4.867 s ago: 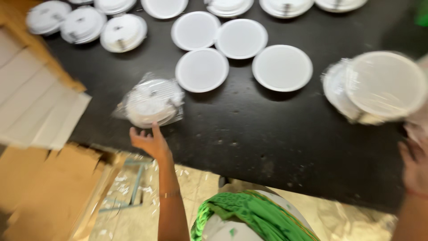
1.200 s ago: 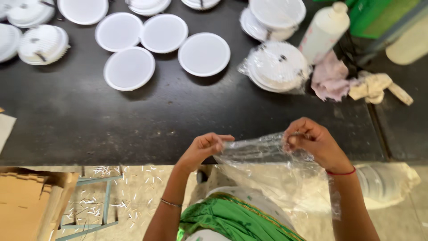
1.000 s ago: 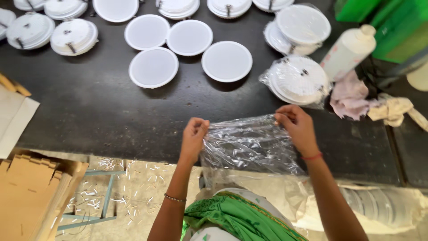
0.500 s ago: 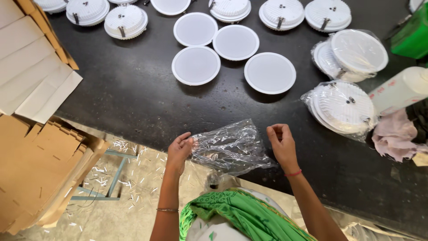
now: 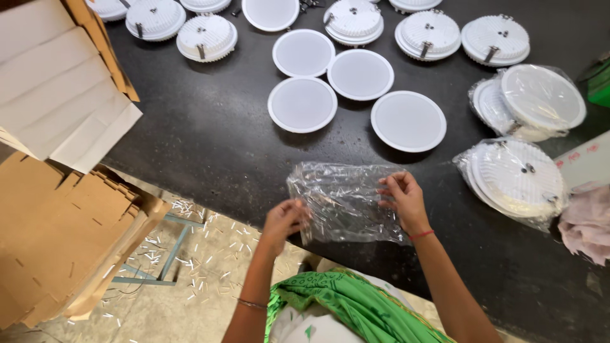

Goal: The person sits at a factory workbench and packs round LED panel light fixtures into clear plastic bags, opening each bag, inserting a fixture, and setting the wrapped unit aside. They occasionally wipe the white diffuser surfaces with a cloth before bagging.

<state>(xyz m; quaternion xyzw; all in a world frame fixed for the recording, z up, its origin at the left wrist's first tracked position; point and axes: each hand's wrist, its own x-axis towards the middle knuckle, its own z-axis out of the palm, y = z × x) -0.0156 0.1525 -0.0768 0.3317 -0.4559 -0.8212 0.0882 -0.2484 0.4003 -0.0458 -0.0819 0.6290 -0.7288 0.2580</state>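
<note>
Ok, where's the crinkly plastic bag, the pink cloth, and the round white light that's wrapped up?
clear plastic bag (image 5: 346, 202), head view, crinkled middle
pink cloth (image 5: 588, 219), head view, folded middle
bagged round white light (image 5: 516, 178), head view, ribbed back

We find the scene evenly and fairly brightly lit from above. The black surface (image 5: 210, 133) carries a dull sheen and only short, soft shadows beside the white discs (image 5: 302, 104). Small glare spots sit on the clear plastic bag (image 5: 346, 202). We note slight motion blur on the left hand (image 5: 283, 222); the frame's edges bend mildly.
</note>
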